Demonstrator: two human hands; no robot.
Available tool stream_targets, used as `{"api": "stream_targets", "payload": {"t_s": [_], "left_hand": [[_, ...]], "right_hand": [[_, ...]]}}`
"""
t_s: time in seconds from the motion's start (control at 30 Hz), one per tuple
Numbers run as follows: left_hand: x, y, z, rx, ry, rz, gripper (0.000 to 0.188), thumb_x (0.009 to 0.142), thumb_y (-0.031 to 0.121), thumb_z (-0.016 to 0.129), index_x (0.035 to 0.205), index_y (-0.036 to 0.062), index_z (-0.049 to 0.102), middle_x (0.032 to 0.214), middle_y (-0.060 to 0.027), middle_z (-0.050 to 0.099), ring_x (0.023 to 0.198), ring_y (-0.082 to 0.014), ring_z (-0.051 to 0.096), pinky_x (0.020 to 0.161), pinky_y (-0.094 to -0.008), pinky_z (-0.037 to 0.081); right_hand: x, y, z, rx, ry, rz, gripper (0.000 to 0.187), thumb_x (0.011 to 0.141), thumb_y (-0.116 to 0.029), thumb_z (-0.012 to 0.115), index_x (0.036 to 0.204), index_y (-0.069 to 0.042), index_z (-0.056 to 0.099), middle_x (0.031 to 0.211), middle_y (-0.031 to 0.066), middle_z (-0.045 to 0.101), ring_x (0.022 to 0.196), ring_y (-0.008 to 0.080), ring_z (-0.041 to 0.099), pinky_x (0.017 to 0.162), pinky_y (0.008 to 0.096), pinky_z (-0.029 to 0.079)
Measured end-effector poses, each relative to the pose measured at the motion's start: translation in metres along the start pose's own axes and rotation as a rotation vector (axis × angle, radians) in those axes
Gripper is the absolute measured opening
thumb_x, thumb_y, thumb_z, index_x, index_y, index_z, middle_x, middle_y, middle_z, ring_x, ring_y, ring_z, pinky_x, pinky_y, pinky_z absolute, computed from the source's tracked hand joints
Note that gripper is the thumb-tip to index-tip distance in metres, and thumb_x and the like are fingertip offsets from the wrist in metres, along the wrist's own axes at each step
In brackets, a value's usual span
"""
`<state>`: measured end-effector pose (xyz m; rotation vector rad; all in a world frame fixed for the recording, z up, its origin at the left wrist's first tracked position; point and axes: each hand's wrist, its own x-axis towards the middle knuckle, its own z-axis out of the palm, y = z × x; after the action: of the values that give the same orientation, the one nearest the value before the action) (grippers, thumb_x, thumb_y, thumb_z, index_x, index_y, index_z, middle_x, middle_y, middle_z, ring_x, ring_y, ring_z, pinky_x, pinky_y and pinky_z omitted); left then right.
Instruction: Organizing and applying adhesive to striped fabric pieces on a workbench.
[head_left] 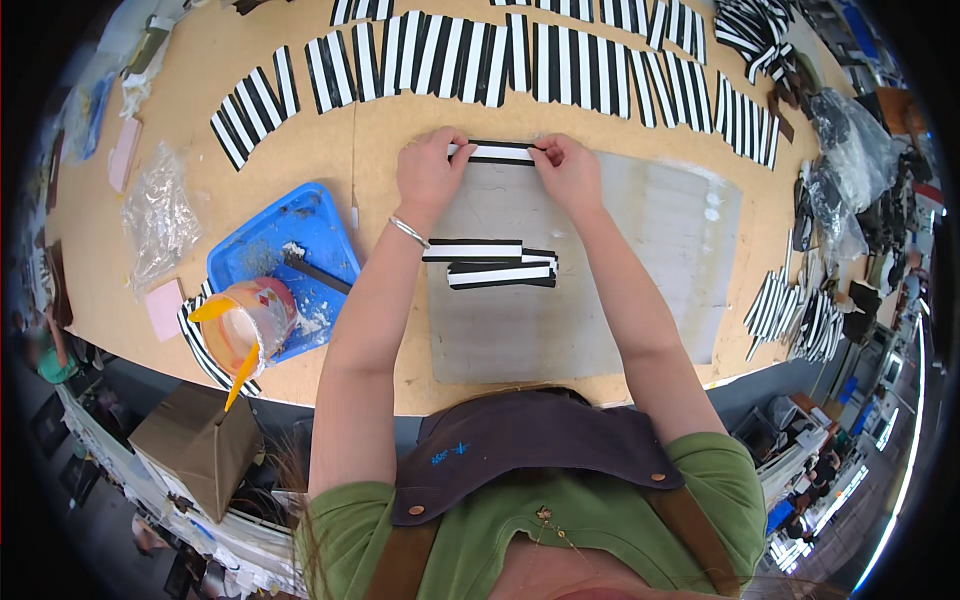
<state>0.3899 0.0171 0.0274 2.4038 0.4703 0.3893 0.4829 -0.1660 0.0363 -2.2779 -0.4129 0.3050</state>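
Observation:
Near the far edge of a grey sheet [650, 270], a black-and-white striped strip [502, 153] lies crosswise between my hands. My left hand [428, 178] pinches its left end between thumb and fingers. The right end is pinched the same way by my right hand [572, 180]. Closer to me on the sheet, between my forearms, several similar loose strips [500, 274] overlap in a small pile. One longer strip [475, 250] rests at the far side of that pile, its left end beside my left wrist.
Rows of striped strips [450, 58] line the table's far side. At left stands a blue tray [335, 215] with a dark-handled tool; a tub [262, 315] with yellow-handled tools overlaps its edge. Clear plastic [160, 215] lies farther left. Bundled strips [775, 305] sit at right.

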Motion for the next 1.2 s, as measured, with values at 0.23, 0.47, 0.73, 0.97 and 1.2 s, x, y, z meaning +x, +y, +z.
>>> {"api": "stream_targets", "payload": {"t_s": [0.23, 0.47, 0.73, 0.97, 1.2], "left_hand": [[-0.005, 0.007, -0.006, 0.116, 0.267, 0.077, 0.008, 0.08, 0.018, 0.067, 0.08, 0.0105, 0.065, 0.076, -0.0078, 0.059, 0.068, -0.0285, 0.057, 0.063, -0.0386, 0.047], [-0.068, -0.007, -0.052, 0.06, -0.201, -0.119, 0.018, 0.081, 0.018, 0.055, 0.067, 0.0075, 0.058, 0.073, -0.0129, 0.056, 0.069, -0.0319, 0.058, 0.059, -0.0406, 0.046], [-0.1, 0.016, -0.061, 0.127, -0.206, 0.197, 0.022, 0.066, 0.022, 0.076, 0.078, 0.0118, 0.06, 0.08, -0.0003, 0.058, 0.083, -0.0223, 0.055, 0.071, -0.0377, 0.042], [-0.093, 0.005, -0.057, 0.149, -0.412, 0.19, 0.026, 0.063, 0.021, 0.078, 0.082, 0.014, 0.062, 0.08, 0.0012, 0.058, 0.082, -0.0211, 0.055, 0.074, -0.0371, 0.041], [-0.072, 0.006, -0.051, -0.282, -0.451, -0.078, 0.021, 0.074, 0.013, 0.073, 0.087, 0.007, 0.057, 0.077, -0.0044, 0.059, 0.066, -0.0227, 0.055, 0.06, -0.0333, 0.044]], "right_hand": [[-0.006, -0.007, -0.002, -0.111, 0.08, -0.119, 0.014, 0.076, -0.014, 0.071, 0.087, -0.008, 0.066, 0.091, 0.0091, 0.062, 0.07, 0.0218, 0.062, 0.065, 0.0328, 0.051], [-0.085, -0.01, -0.006, -0.177, -0.278, -0.362, 0.02, 0.076, -0.018, 0.072, 0.092, -0.011, 0.064, 0.092, 0.0062, 0.056, 0.089, 0.0257, 0.057, 0.075, 0.0368, 0.049], [-0.096, -0.012, 0.002, -0.299, -0.354, -0.419, 0.019, 0.073, -0.018, 0.073, 0.085, -0.011, 0.06, 0.089, 0.0051, 0.056, 0.091, 0.0256, 0.055, 0.078, 0.0365, 0.047], [-0.097, -0.013, 0.001, -0.259, -0.372, -0.403, 0.021, 0.073, -0.016, 0.073, 0.084, -0.009, 0.058, 0.086, 0.0063, 0.057, 0.09, 0.0267, 0.054, 0.075, 0.0366, 0.046], [-0.079, -0.013, -0.008, 0.085, -0.397, -0.089, 0.017, 0.079, -0.013, 0.07, 0.083, -0.006, 0.056, 0.076, 0.0066, 0.059, 0.068, 0.0209, 0.057, 0.062, 0.0317, 0.046]]}}
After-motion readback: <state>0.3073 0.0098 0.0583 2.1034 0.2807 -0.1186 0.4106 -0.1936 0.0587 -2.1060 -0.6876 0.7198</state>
